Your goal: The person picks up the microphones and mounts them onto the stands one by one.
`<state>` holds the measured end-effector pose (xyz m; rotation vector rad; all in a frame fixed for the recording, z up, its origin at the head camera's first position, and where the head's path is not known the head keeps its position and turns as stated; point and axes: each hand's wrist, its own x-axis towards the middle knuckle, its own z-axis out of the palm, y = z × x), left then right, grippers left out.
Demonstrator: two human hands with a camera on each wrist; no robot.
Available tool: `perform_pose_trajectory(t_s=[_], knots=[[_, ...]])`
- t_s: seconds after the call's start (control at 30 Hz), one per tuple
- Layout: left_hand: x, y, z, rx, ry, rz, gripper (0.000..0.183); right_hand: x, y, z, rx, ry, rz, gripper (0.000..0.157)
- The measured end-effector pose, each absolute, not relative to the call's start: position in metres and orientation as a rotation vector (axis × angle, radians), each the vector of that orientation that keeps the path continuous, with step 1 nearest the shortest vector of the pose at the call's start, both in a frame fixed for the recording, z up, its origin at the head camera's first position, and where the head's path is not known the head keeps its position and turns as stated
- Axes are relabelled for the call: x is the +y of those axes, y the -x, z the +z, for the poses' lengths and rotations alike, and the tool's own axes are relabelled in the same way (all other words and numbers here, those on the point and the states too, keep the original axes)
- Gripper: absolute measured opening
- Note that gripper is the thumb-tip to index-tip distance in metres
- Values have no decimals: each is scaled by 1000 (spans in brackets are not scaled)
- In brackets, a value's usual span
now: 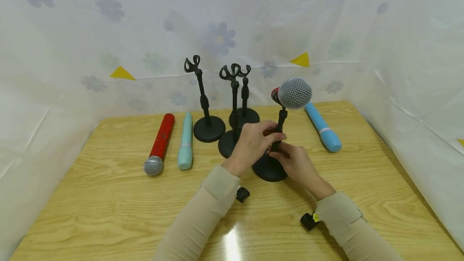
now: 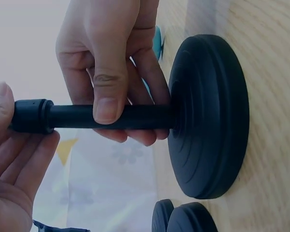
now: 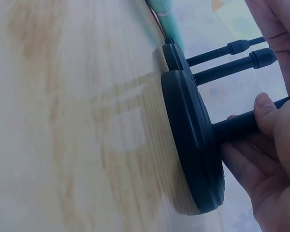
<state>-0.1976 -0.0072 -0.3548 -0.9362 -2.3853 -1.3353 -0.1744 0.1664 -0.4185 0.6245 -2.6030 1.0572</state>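
Note:
A black desktop microphone stand (image 1: 270, 169) stands on the wooden table, carrying a microphone with a silver mesh head (image 1: 295, 93) and a red body mostly hidden behind it. My left hand (image 1: 253, 144) holds the stand's pole higher up; the left wrist view shows its thumb and fingers around the collar (image 2: 33, 116). Below it, my right hand (image 1: 297, 164) grips the lower pole (image 3: 237, 126), thumb on one side and fingers on the other. The round base (image 2: 212, 116) is on the tabletop.
Behind and left are black stands with bare clips: a left one (image 1: 209, 129), a middle one (image 1: 235, 96) and a rear one (image 1: 250, 115). A red microphone (image 1: 162, 140) and a mint microphone (image 1: 185, 144) lie left, a blue microphone (image 1: 322, 127) right. Patterned sheeting (image 1: 152, 31) encloses the table.

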Motion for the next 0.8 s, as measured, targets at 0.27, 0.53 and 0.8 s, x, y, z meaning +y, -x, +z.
perform_pose_trajectory(t_s=[0.27,0.53,0.8], knots=[[-3,195,-357,-2354,853,-1289,20,167,176,-418,-2612,-626,1070,13],[-2,196,-357,-2397,953,-1361,21,165,176,-418,-2600,-639,1060,18],[-7,196,-354,-2452,1121,-1514,20,164,173,-418,-2599,-639,1063,19]])
